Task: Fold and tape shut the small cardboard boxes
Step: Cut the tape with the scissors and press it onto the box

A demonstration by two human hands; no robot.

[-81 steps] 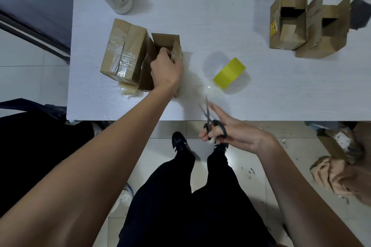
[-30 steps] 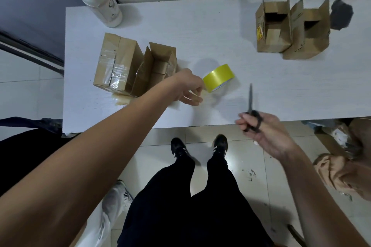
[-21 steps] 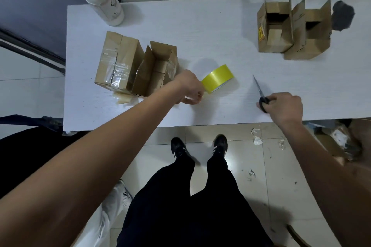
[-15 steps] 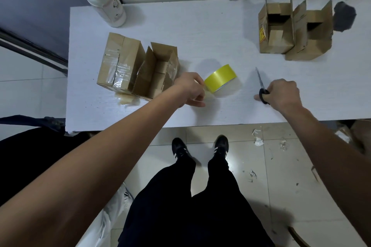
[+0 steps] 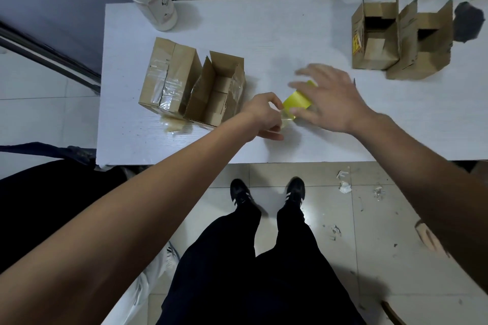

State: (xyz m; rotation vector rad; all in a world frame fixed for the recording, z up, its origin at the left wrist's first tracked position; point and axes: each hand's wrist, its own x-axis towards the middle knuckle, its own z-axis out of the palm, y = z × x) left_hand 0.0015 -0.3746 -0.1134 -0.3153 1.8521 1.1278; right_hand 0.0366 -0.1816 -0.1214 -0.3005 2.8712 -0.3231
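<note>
— What's on the white table (image 5: 264,21)?

— A taped box (image 5: 169,79) touching an open box (image 5: 219,92) at the left; two more open boxes (image 5: 396,39) far right.

— And the hands?

— The right hand (image 5: 330,97), fingers spread and blurred, reaches over the yellow tape roll (image 5: 297,99) mid-table. The left hand (image 5: 264,116) pinches the clear tape end (image 5: 286,119) beside the roll.

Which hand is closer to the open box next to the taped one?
Left. The left hand is just beside the open box; the right hand is farther, over the yellow tape.
</note>
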